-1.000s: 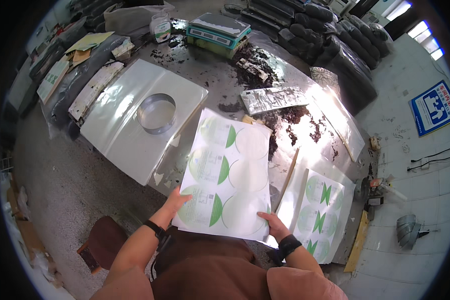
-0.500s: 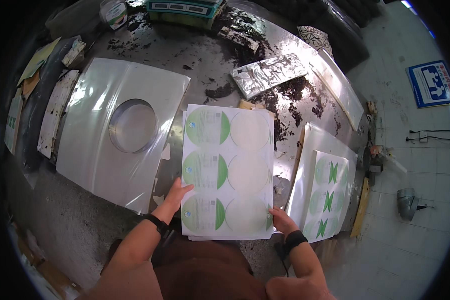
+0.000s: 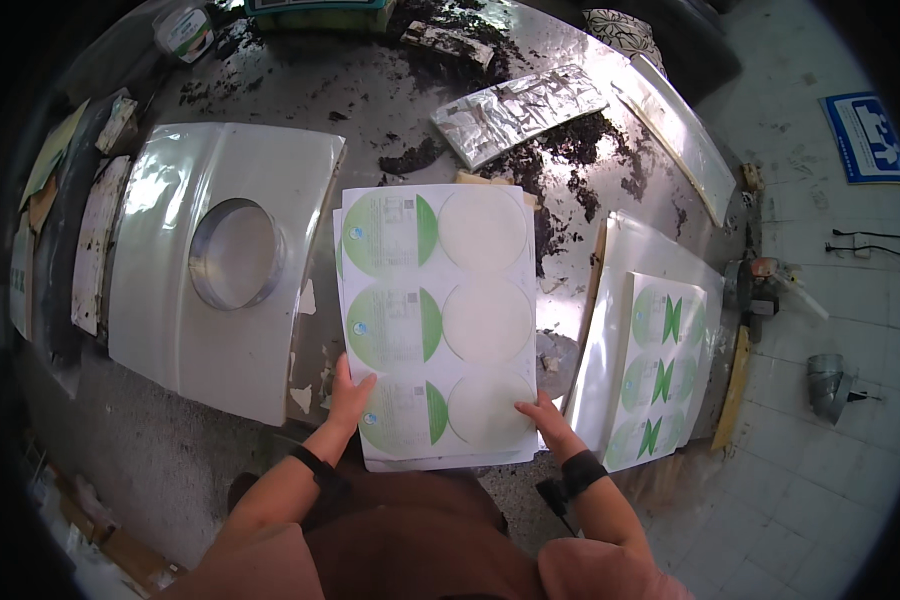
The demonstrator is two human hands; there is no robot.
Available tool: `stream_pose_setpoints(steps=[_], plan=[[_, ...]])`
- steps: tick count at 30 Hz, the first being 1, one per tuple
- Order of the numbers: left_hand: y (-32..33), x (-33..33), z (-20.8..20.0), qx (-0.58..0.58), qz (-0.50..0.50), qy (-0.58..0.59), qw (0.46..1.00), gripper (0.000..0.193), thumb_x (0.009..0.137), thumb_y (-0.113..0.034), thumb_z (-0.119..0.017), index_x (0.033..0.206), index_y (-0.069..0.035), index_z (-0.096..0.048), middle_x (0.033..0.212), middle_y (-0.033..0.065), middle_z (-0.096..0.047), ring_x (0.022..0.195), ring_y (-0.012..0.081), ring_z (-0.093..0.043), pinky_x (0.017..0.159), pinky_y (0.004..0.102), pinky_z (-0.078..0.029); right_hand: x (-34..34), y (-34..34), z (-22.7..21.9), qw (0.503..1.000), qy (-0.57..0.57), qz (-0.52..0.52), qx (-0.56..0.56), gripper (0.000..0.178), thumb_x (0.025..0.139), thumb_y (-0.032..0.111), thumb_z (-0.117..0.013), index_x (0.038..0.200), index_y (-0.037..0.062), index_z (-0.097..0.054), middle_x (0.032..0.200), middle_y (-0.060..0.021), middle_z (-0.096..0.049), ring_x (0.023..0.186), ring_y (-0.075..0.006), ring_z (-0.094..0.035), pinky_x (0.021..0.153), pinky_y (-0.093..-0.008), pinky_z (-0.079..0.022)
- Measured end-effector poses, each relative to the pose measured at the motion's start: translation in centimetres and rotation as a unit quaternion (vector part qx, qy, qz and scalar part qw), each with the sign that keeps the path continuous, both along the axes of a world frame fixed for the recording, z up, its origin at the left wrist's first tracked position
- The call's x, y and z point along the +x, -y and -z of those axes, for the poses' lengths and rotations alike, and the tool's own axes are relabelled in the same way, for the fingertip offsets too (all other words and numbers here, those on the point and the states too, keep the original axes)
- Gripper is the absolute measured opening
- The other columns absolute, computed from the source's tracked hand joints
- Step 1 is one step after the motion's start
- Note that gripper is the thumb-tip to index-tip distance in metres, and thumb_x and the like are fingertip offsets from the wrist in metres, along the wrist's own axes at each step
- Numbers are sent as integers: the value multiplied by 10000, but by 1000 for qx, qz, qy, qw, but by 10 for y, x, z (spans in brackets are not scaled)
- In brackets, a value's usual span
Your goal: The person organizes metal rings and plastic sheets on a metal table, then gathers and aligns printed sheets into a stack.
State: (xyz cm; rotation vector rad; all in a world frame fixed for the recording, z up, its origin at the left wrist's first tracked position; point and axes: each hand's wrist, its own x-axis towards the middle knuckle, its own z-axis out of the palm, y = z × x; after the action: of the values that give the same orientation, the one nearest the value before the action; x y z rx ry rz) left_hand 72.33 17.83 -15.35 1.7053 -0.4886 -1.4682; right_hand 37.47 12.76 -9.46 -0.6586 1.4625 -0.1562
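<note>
Between my two hands is a stack of label sheets (image 3: pixel 485 320), white paper printed with rows of round green-and-white labels. My left hand (image 3: pixel 348 400) grips its lower left edge, thumb on top. On the opposite edge my right hand (image 3: pixel 552 424) is closed the same way, its thumb lying over the lowest right circle. The fingers beneath the paper are hidden. The sheets are slightly out of line, with edges of lower ones showing at the left. A second stack of label sheets (image 3: pixel 660 375) with green shapes lies to the right, on a plastic-wrapped stack (image 3: pixel 610 275).
A round metal ring (image 3: pixel 208 280) stands on a plastic-covered board (image 3: pixel 155 310) at left. Dark crumbs (image 3: pixel 580 150) are scattered across the metal table (image 3: pixel 320 90). Farther back lie a foil-wrapped slab (image 3: pixel 520 110), a clear tub (image 3: pixel 183 35) and a teal-green box (image 3: pixel 320 12).
The whole view has shifted a little. My right thumb has come from the stack's edge onto its top face. The top sheets sit slightly more askew. Both hands still hold the stack.
</note>
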Motion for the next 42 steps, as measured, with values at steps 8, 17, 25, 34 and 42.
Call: stream_pose_setpoints(steps=[8, 17, 25, 34, 42], plan=[[-15, -19, 13, -69, 7, 112, 991, 683, 762, 11, -596, 1361, 2, -267, 1250, 147, -478, 1121, 232, -501, 941, 333, -402, -21, 20, -2, 983, 149, 21, 107, 519, 829, 249, -602, 1251, -19, -461, 1171, -94, -566, 1051, -191, -549, 904, -308, -432], [-13, -40, -11, -43, -101, 64, 992, 496, 791, 4, -589, 1245, -3, -389, 1122, 100, -536, 1023, 208, -533, 885, 322, -422, 10, 32, -89, 990, 53, -105, -81, 332, 793, 155, -628, 1046, -58, -598, 914, -86, -653, 821, -154, -610, 750, -287, -489], [55, -142, -74, -80, 35, -332, 939, 601, 858, -118, -582, 1359, -22, -264, 1183, 151, -511, 1060, 222, -509, 909, 341, -418, 61, 67, -319, 890, -131, -328, -287, 239, 739, 174, -617, 888, -12, -626, 736, -170, -638, 660, -257, -634, 626, -329, -490], [88, -36, -111, -126, -81, -590, 793, 561, 865, -332, -588, 1230, 58, -416, 1189, 159, -524, 1095, 257, -513, 877, 373, -434, 179, 43, -240, 679, -307, -607, -274, 203, 719, 210, -594, 721, 20, -664, 701, -180, -632, 685, -329, -634, 647, -403, -503], [40, 10, 8, 48, -67, -221, 972, 366, 797, -60, -646, 1120, 12, -489, 1042, 139, -583, 940, 258, -587, 774, 390, -511, 240, -38, -17, 711, -264, -558, -337, 172, 709, 249, -605, 674, 92, -664, 672, -110, -633, 649, -306, -624, 600, -411, -488]])
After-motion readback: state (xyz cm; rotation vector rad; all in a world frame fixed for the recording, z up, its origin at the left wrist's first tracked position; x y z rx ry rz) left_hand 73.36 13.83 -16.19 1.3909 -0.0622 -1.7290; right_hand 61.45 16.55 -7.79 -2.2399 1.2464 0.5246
